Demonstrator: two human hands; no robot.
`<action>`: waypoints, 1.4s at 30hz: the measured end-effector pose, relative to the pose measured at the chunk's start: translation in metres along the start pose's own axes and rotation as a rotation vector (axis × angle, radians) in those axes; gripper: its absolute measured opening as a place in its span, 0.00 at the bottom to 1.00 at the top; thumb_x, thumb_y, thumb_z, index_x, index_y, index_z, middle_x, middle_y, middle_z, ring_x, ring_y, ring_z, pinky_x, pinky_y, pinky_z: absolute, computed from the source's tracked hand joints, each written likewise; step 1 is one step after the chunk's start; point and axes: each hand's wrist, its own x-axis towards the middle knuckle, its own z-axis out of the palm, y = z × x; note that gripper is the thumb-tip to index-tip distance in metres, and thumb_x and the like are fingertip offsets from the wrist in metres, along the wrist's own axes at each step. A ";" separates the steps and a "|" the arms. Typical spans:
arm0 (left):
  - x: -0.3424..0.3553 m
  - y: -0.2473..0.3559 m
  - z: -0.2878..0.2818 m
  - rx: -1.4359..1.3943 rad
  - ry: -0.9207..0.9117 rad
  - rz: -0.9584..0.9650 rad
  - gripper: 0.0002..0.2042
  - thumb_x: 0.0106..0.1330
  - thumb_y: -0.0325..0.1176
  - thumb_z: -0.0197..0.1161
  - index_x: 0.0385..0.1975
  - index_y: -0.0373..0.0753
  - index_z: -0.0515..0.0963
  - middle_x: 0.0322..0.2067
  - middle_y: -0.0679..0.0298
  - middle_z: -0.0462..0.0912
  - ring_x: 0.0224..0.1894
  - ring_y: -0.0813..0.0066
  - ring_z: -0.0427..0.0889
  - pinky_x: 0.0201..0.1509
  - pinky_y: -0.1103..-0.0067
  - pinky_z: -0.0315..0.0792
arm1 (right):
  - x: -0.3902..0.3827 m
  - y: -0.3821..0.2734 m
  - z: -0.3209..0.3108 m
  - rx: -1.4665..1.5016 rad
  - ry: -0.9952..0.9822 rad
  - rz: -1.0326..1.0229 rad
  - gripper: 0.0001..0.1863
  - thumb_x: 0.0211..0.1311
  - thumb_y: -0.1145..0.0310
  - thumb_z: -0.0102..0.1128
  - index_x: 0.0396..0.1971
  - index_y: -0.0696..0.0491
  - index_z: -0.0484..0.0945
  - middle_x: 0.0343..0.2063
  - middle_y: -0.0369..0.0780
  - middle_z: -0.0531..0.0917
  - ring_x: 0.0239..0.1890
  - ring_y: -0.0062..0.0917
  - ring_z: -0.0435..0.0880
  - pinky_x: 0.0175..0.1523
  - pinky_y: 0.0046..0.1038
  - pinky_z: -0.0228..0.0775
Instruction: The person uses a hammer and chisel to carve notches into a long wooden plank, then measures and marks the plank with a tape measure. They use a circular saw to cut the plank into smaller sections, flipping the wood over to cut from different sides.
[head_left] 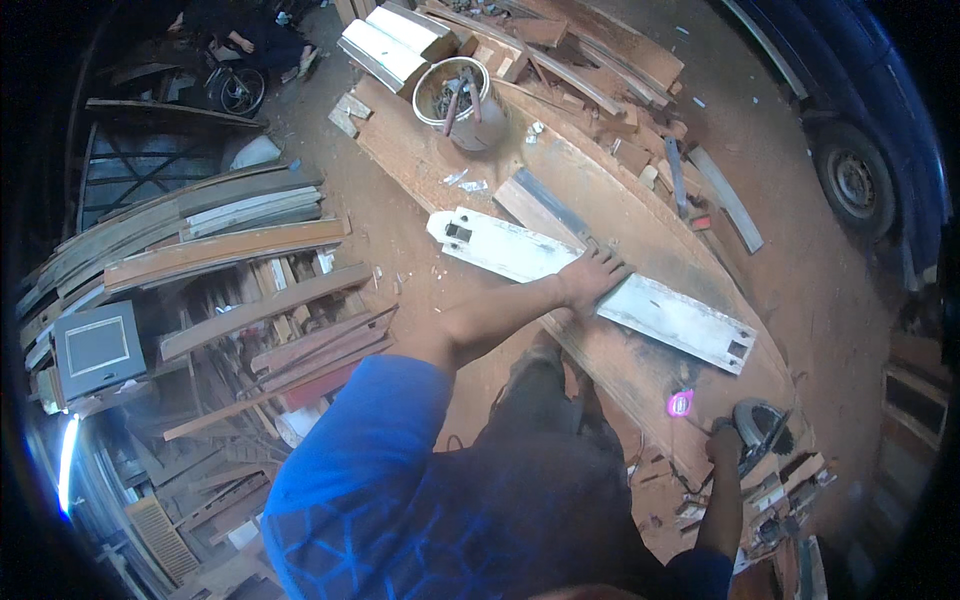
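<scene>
My left hand (595,277) rests palm down on a long white-painted board (520,252), with its fingers spread across the face. The board has a dark rectangular cutout near each end and lies slantwise over another plank (543,205) on the workbench (600,180). Low on the right, my right hand (724,441) is closed at the side of a dark tool with a round disc (750,422). Its exact kind is unclear, and my fingers are partly hidden. A pink tape measure (680,403) lies on the bench between the white board and that tool.
A white bucket (475,130) of metal bits stands at the bench's far end. Scrap wood (640,150) lies along the far right side, and stacked planks (230,250) fill the left. A blue vehicle (850,80) stands at right. Another person (260,40) is at top left.
</scene>
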 end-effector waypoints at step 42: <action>0.059 0.211 0.113 -0.361 0.301 0.207 0.16 0.64 0.40 0.66 0.49 0.40 0.80 0.45 0.52 0.80 0.51 0.53 0.78 0.55 0.56 0.71 | -0.008 0.047 0.130 -0.354 0.743 0.061 0.17 0.73 0.66 0.48 0.54 0.56 0.78 0.47 0.50 0.85 0.53 0.42 0.84 0.57 0.40 0.75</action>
